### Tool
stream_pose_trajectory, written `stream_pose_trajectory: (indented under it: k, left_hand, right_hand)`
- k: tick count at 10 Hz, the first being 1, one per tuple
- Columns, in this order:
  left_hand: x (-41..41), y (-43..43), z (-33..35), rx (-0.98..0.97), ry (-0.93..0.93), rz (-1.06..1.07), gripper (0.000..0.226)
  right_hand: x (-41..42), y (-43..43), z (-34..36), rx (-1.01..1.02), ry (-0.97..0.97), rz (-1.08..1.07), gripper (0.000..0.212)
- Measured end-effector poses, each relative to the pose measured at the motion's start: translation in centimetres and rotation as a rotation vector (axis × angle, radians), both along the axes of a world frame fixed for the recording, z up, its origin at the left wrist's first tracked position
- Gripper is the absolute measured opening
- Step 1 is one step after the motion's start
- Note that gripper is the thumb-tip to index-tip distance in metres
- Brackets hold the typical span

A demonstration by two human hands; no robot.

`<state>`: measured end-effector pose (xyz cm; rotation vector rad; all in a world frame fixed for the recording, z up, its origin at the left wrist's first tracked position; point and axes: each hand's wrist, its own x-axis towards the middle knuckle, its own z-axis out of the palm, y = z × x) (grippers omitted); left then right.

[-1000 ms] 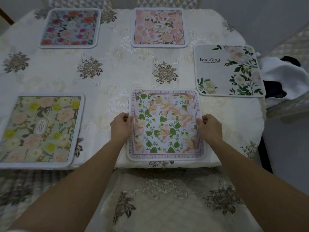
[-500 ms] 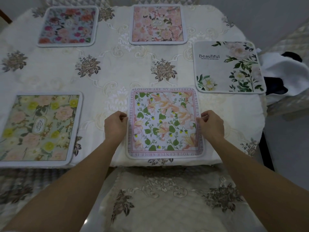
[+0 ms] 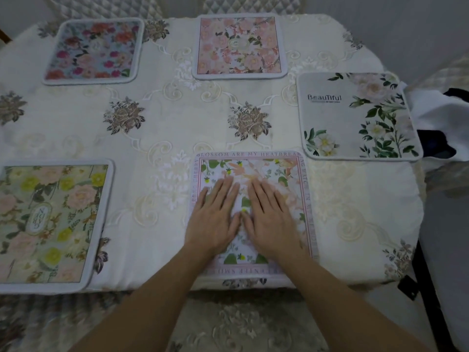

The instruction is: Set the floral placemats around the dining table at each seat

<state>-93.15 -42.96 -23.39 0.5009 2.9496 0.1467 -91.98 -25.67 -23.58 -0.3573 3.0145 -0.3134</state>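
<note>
A pink-bordered floral placemat with lettering round its rim (image 3: 256,163) lies flat at the near edge of the table (image 3: 177,128). My left hand (image 3: 215,217) and my right hand (image 3: 271,217) rest palm-down side by side on its middle, fingers spread, holding nothing. Other placemats lie around the table: a yellow-flowered placemat (image 3: 50,222) at near left, a red-and-blue placemat (image 3: 94,50) at far left, a pale pink placemat (image 3: 239,45) at far centre, and a white "Beautiful" placemat (image 3: 355,118) at the right.
A cream embroidered tablecloth covers the table. A padded chair seat (image 3: 241,323) sits just under the near edge. White and dark cloth (image 3: 439,118) lies on a chair at the right. Quilted chair backs (image 3: 101,7) stand behind the far edge.
Both hands let go of the pink-bordered placemat's side edges and moved inward to lie flat on its middle. The view has moved closer to the table.
</note>
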Motion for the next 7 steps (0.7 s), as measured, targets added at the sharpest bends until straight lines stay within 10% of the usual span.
stream_pose_trajectory:
  k: [7]
  left_hand:
    - [-1.1,-2.4,7.1,0.006,0.036,0.041,0.072]
  right_hand:
    - [-3.7,7.1,8.1,0.117,-0.015,-0.034,0.074]
